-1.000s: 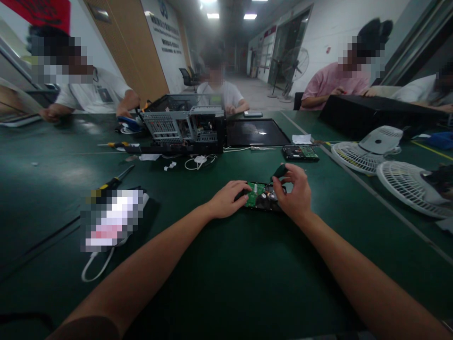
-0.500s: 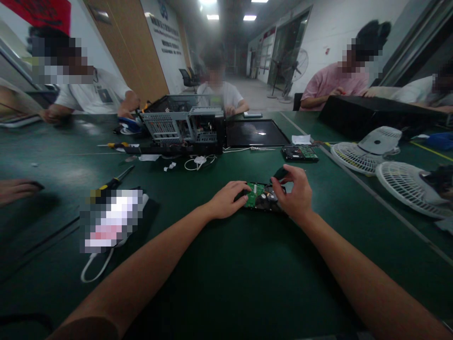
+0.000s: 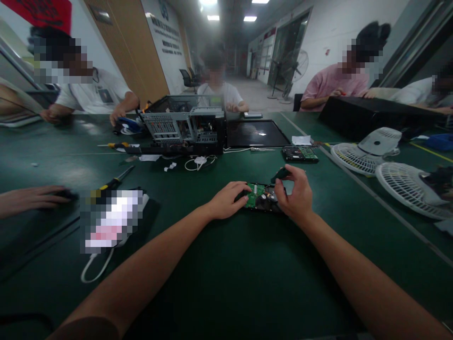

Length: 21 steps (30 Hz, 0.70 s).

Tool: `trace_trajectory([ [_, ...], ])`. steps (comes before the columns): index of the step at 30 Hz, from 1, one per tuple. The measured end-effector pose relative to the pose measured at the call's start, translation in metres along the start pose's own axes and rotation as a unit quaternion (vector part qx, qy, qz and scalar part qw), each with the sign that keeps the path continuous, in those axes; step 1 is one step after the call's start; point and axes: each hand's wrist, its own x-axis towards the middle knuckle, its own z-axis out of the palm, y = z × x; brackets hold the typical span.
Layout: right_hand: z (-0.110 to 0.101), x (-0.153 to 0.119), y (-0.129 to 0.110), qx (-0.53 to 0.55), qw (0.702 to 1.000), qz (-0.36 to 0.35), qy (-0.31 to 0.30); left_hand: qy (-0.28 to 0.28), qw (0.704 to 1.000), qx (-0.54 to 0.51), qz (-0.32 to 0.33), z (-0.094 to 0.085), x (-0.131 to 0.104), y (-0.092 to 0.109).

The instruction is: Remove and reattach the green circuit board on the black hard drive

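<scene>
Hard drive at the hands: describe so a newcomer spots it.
On the green table, nearer than the computer case, the green-and-black hard drive lies between the left hand and the right hand, which pinches a dark tool. The farther drive lies untouched; the left hand grips this one.

The bare left forearm (image 3: 166,245) and bare right forearm (image 3: 354,255) stretch forward, converging, the left hand (image 3: 227,200) low with bent fingers, the right hand (image 3: 296,192) curled in a pinch.
</scene>
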Motion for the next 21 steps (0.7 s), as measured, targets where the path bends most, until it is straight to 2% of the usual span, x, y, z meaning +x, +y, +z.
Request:
trace_trajectory([
  [11,-0.0013,0.0042,-0.0019,-0.043,0.998,-0.032,0.014,-0.003,1.000,0.002,-0.002,-0.0003,0.0003,0.0002],
  [21,-0.0049,0.0066,-0.0047,-0.034,0.999,-0.026,-0.003,0.003,1.000,0.002,0.005,0.0007,0.0004,-0.0005],
])
